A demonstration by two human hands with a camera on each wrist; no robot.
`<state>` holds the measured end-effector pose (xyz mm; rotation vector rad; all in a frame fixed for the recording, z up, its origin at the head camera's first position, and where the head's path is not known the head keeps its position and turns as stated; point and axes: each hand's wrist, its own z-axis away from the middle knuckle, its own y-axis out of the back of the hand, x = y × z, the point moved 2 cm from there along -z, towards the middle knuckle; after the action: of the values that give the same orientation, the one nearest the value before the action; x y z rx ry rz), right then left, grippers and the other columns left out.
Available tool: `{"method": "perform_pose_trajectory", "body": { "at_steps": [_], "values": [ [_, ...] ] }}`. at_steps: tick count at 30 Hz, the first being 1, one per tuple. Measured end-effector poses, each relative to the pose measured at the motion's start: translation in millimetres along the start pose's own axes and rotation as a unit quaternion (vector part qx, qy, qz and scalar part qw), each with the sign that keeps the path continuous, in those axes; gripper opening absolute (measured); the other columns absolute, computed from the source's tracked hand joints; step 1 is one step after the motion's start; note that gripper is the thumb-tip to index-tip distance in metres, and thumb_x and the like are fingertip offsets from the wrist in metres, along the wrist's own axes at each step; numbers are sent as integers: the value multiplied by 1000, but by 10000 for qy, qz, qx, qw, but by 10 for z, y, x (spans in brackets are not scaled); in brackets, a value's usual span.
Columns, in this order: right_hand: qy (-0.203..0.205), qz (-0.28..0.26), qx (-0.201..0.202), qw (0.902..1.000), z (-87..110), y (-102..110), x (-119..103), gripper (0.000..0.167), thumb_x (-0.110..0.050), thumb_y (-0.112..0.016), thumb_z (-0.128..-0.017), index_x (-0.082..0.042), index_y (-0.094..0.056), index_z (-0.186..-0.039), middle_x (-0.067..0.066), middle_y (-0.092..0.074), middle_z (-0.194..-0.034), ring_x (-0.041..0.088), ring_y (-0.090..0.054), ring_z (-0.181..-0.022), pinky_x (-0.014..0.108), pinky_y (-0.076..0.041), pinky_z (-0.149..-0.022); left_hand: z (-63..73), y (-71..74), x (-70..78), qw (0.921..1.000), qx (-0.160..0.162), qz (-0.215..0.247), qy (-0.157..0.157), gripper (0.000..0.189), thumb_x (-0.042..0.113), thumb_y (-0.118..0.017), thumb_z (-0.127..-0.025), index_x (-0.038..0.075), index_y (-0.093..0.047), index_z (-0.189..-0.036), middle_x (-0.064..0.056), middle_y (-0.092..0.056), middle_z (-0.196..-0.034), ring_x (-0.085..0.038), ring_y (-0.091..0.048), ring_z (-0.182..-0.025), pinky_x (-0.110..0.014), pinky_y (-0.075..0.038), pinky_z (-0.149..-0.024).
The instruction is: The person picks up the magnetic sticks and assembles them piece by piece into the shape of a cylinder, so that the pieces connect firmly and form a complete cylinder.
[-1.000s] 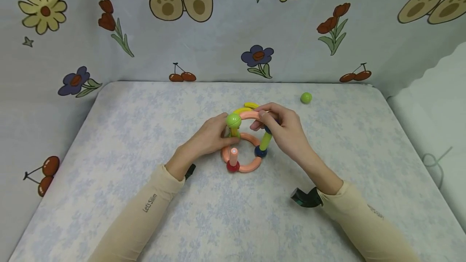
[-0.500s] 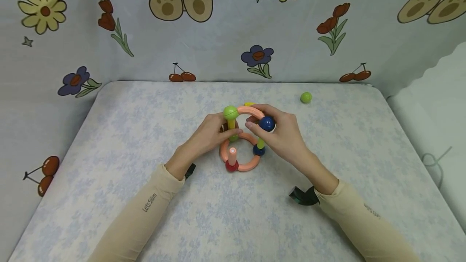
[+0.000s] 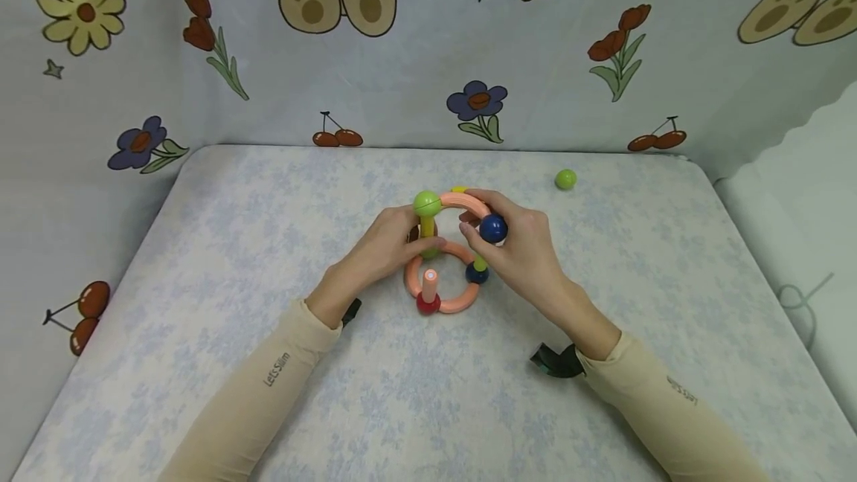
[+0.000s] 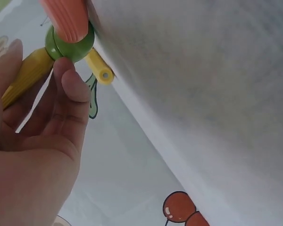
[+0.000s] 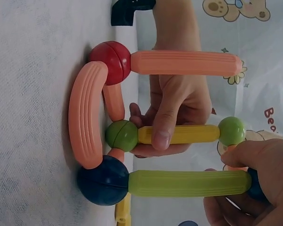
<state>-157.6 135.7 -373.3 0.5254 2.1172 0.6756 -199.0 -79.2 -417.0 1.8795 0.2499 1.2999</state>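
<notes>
A frame of magnetic rods and balls stands mid-table. Its base ring has coral curved rods [image 3: 460, 305], a red ball [image 3: 428, 303], a dark blue ball [image 3: 477, 272] and a green ball [image 5: 122, 135]. My left hand [image 3: 387, 245] grips the upright yellow rod [image 5: 191, 134] just above that green ball. On the yellow rod sits an upper green ball [image 3: 427, 203], joined to an upper coral curved rod [image 3: 466, 201]. My right hand [image 3: 529, 244] holds the upper blue ball [image 3: 493, 228], atop the lime rod [image 5: 188, 183]. A coral straight rod [image 5: 186, 63] rises from the red ball.
Behind the frame lies a yellow rod [image 3: 459, 190], mostly hidden by the right hand. A loose green ball [image 3: 565, 179] rests at the back right. A printed cloth [image 3: 402, 80] hangs along the table's far edge.
My right hand has shifted from the upper coral curved rod to the upper blue ball, which now shows. The upper green ball has moved slightly back. My left hand keeps its grip.
</notes>
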Motion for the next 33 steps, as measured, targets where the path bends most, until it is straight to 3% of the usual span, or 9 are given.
{"method": "perform_pose_trajectory", "body": {
  "at_steps": [8, 15, 21, 24, 27, 31, 33],
  "values": [
    [38, -204, -291, 9994, -15, 21, 48, 50, -10, -83, -91, -10, -65, -138, 7, -80, -105, 16, -76, -84, 28, -56, -68, -10, 15, -59, 9984, -463, -243, 213, 16, 19, -85, -91, 13, -72, -98, -3, -67, -81, -15, -54, -65, -29, -42, -59],
    [-471, -290, -689, 9961, -61, 99, 156, 58, -16, -87, -89, -10, -63, -141, 5, -79, -105, 21, -76, -96, 42, -61, -87, 2, 120, -88, 9968, -256, -489, 575, 21, 23, -86, -90, 7, -74, -94, -4, -67, -76, -16, -58, -64, -28, -45, -57],
    [-951, -134, -1509, 9839, -132, 201, 334, 73, -13, -88, -86, -11, -54, -151, 10, -71, -132, 28, -68, -119, 47, -56, -102, 23, 276, -151, 9935, -179, -701, 874, 20, 24, -88, -88, 8, -76, -93, -5, -69, -76, -17, -60, -66, -29, -46, -59],
    [-1158, 246, -1361, 9836, -160, 276, 510, 68, -12, -83, -91, -9, -53, -152, 15, -64, -142, 35, -62, -127, 53, -52, -105, 32, 350, -203, 9928, -156, -650, 989, 22, 23, -88, -88, 6, -77, -96, -8, -71, -79, -19, -63, -69, -30, -47, -59],
    [-1300, 709, -831, 9855, -167, 359, 807, 61, -9, -76, -96, -4, -51, -152, 23, -49, -156, 44, -49, -141, 62, -43, -112, 45, 417, -258, 9929, -253, -466, 1065, 20, 21, -87, -89, 8, -78, -101, -8, -73, -86, -21, -64, -75, -32, -49, -64],
    [-1509, 1103, -606, 9805, -129, 462, 1226, 61, -7, -68, -100, 3, -44, -155, 29, -24, -169, 50, -23, -156, 69, -27, -120, 73, 485, -330, 9934, -712, 103, 893, 24, 14, -84, -90, 11, -78, -113, -6, -74, -99, -24, -64, -87, -36, -51, -74],
    [-1605, 1066, -682, 9789, -97, 495, 1374, 58, -5, -64, -102, 7, -43, -154, 31, -23, -169, 52, -20, -157, 70, -24, -121, 78, 494, -381, 9906, -1005, 442, 816, 31, 10, -83, -90, 13, -76, -120, -5, -73, -105, -25, -62, -92, -37, -51, -78]
  ]
}}
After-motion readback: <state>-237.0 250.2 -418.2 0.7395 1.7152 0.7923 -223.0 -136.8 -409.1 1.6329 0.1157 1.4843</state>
